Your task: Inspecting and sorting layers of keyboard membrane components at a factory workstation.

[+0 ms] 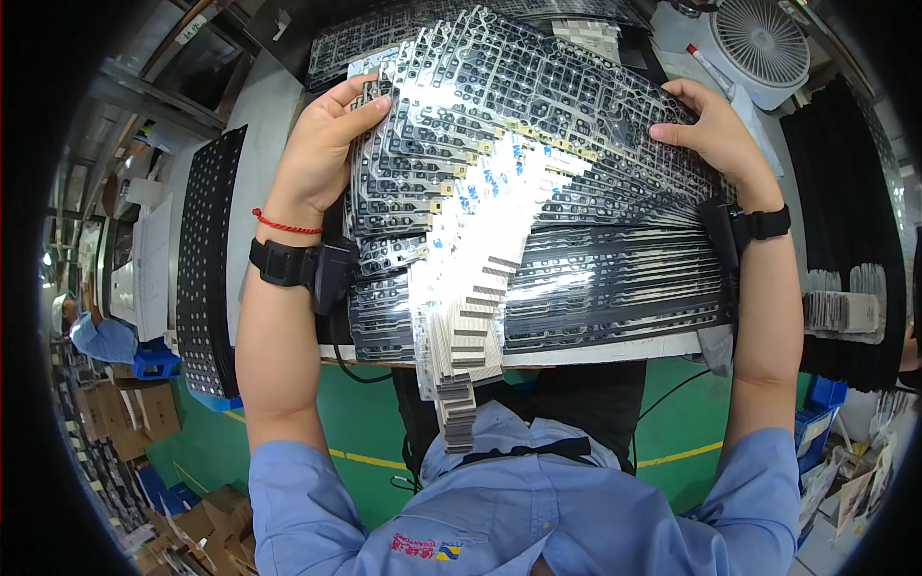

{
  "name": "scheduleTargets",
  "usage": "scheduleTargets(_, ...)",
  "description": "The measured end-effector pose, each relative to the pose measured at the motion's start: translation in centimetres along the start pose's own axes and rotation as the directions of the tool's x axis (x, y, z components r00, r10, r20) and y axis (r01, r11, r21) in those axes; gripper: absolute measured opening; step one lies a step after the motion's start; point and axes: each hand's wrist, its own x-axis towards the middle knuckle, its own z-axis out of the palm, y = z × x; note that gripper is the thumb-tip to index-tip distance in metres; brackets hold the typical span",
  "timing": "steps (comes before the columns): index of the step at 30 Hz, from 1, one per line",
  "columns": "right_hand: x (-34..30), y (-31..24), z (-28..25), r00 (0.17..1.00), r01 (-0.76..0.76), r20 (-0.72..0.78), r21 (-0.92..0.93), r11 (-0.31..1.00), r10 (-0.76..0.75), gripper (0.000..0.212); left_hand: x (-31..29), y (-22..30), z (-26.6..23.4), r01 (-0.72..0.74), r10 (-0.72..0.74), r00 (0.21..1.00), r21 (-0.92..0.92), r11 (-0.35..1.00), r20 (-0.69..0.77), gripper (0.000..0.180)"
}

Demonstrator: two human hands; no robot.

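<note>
In the head view, pinching the left edge of the fanned plastic sheets (538, 82) with the left hand (327, 134), thumb on top, fingertips partly hidden; likewise gripping the far right edge with the right hand (715, 130), thumb on top, other fingers mostly hidden. Spread above a lower pile (615, 293), with white tails (485, 226) running past the near table edge (615, 351). Likely to slide out of line if either pinch loosens, being slick and unevenly spread; liable to bend or snag at the overhanging tails, or to catch on the wrist box (334, 272). Tight at left beside the black strip (208, 259), and at right beside the dark stack (840, 173); limited at far right by the fan (762, 38); roomier near, above the lap.
</note>
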Motion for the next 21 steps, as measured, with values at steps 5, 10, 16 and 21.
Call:
scheduleTargets(5,0.0,0.2,0.0,1.000,0.005,-0.006,-0.001,1.000,-0.005,0.050,0.0,0.2,-0.3,0.009,-0.009,1.000,0.000,1.000,0.027,0.037)
scheduleTargets(10,0.1,0.2,-0.2,1.000,0.012,-0.007,-0.020,1.000,-0.012,0.047,-0.3,1.0,-0.6,0.027,-0.031,0.993,0.034,0.999,0.115,0.040)
scheduleTargets(16,0.2,0.7,-0.6,1.000,0.004,-0.010,-0.023,1.000,-0.004,0.043,0.0,0.1,-1.2,0.038,-0.038,0.999,0.019,0.999,0.029,0.038)
scheduleTargets(21,0.1,0.7,-0.8,1.000,0.003,-0.018,0.026,1.000,-0.003,0.042,0.1,0.2,-1.0,0.046,-0.046,0.999,-0.006,0.999,0.014,0.037)
